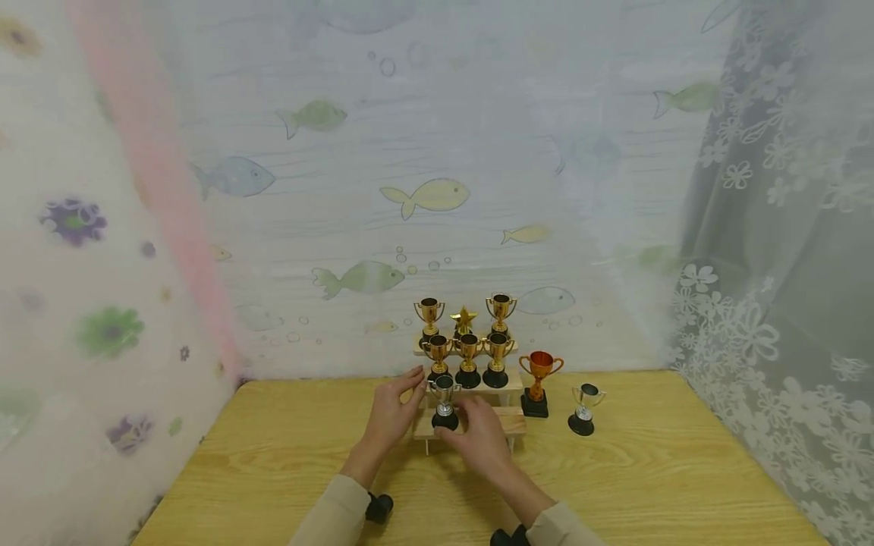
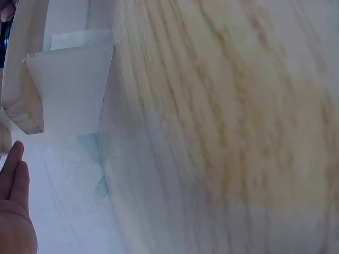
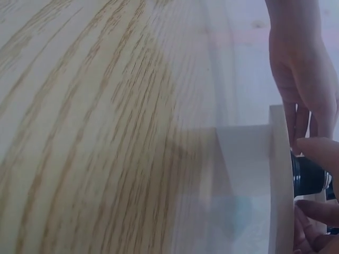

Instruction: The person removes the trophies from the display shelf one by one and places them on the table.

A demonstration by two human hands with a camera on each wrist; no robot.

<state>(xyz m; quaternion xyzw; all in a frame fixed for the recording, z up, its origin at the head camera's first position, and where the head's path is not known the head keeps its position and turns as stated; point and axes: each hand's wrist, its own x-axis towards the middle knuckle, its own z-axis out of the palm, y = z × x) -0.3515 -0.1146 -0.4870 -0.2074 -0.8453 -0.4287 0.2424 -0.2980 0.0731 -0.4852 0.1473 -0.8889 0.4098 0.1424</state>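
A small silver trophy cup point(image 1: 444, 397) with a black base stands upright on the lowest step of a wooden stepped stand point(image 1: 508, 419). My right hand point(image 1: 480, 436) pinches its base between thumb and fingers; the right wrist view shows the black base point(image 3: 307, 175) between them. My left hand point(image 1: 394, 409) is at the stand's left side, fingers extended beside the middle step. In the left wrist view, straight fingers point(image 2: 20, 182) lie close to the end of a step point(image 2: 32, 114). Gold trophy cups point(image 1: 468, 356) fill the middle step.
On the top step, two gold cups point(image 1: 501, 309) flank a gold star trophy point(image 1: 463, 320). Right of the stand, a bronze-coloured trophy cup point(image 1: 539, 371) and another silver trophy cup point(image 1: 584, 409) stand on the wooden table point(image 1: 649, 470). A fish-patterned curtain point(image 1: 437, 152) hangs behind.
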